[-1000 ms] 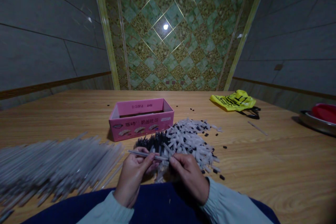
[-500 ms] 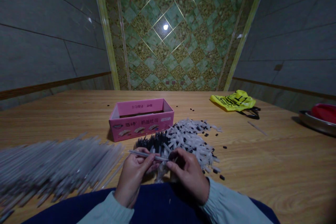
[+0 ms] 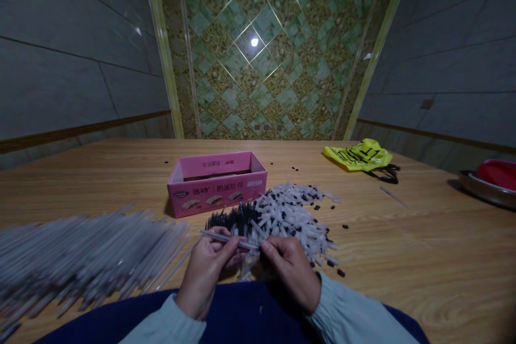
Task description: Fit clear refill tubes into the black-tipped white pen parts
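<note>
The right hand (image 3: pixel 292 266) has moved most: half a second ago its forefinger stood arched away from the thumb, and now the fingers have come down so that thumb and forefinger press together at the right end of the slim grey tube (image 3: pixel 249 245). Whether a small piece sits between those fingertips I can't make out from where I stand. The left hand (image 3: pixel 203 269) has hardly shifted; it pinches the tube between thumb and curled fingers, the far end sticking out past the knuckles. So, as I judge it, the left hand is steadying while the right does the fine work at the end.

The tube lies nearly level, just above the near edge of the table (image 3: pixel 423 247), midway along it. Both wrists come in low over the dark blue cloth (image 3: pixel 242 314) on the lap, the left angled inward to the right, the right angled inward to the left, backs of the hands turned up.

Just beyond the fingers lie the black-tipped pieces (image 3: pixel 231 219), touching the heap of white pieces (image 3: pixel 282 212) that spreads to the right. Behind them stands the pink box (image 3: pixel 217 196), farther from the near edge. Toward the table's near left corner lies the big spread of clear tubes (image 3: pixel 88 247).
</note>
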### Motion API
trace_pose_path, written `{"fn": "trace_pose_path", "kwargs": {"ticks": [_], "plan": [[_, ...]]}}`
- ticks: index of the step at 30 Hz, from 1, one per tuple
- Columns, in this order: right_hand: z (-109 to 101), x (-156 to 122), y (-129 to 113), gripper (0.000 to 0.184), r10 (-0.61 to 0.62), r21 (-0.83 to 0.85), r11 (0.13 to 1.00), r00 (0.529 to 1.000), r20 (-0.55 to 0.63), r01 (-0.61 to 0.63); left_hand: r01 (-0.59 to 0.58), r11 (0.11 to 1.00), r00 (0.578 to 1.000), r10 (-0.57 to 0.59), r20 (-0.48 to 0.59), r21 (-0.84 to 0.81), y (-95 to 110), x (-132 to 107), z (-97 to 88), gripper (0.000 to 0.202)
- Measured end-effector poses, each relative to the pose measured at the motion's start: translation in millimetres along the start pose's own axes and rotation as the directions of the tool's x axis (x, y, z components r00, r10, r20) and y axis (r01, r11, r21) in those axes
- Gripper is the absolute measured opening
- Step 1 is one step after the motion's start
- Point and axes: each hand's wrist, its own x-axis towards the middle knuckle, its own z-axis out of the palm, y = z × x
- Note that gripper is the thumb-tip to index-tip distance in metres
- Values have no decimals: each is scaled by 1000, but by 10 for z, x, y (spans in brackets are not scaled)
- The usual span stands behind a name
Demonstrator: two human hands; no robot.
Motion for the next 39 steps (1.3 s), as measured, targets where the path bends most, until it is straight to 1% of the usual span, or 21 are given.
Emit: {"fn": "trace_pose_path", "kwargs": {"ticks": [2,5,7,10,11,13,16,20,23,26,28,32,35,39], "plan": [[-18,24,38,49,21,-28,999,1000,-14,-21,-9,1000,1000,9,-25,-13,-15,12,-10,41],[-84,75,87,46,32,-146,988,996,-78,-43,-9,998,997,4,-79,-55,-24,36,-36,41],[-145,105,100,38,25,-250,967,993,-119,-54,9,997,997,-15,-78,-83,-27,51,-64,38],[-228,135,104,16,-5,-377,925,988,-155,-54,47,993,995,-56,-77,-113,-39,67,-116,34],[-248,143,106,11,-17,-409,911,987,-157,-49,57,992,995,-67,-81,-116,-44,71,-132,34],[-277,155,117,7,-34,-467,884,989,-147,-39,68,991,993,-78,-84,-115,-51,76,-157,36],[-295,166,146,8,-35,-543,839,992,-117,-35,61,991,994,-71,-83,-116,-50,83,-166,40],[-304,170,185,9,-16,-640,767,997,-80,-39,60,992,991,-72,-110,-111,-30,93,-149,45],[-312,179,200,13,-26,-680,733,998,-59,-21,73,992,990,-85,-112,-101,-12,89,-140,48],[-317,195,203,24,-72,-690,723,997,-26,34,105,990,991,-112,-73,-97,2,72,-132,48],[-317,204,202,26,-110,-698,712,994,-6,75,122,989,991,-126,-50,-79,5,65,-128,47],[-308,214,211,22,-141,-707,699,990,14,109,135,991,990,-136,-45,-25,-6,74,-130,50],[-295,226,222,17,-153,-704,699,988,20,123,121,992,992,-120,-43,29,-13,90,-141,50],[-281,243,220,11,-173,-720,682,985,14,131,90,983,996,-90,-6,158,-36,103,-151,51]]}}
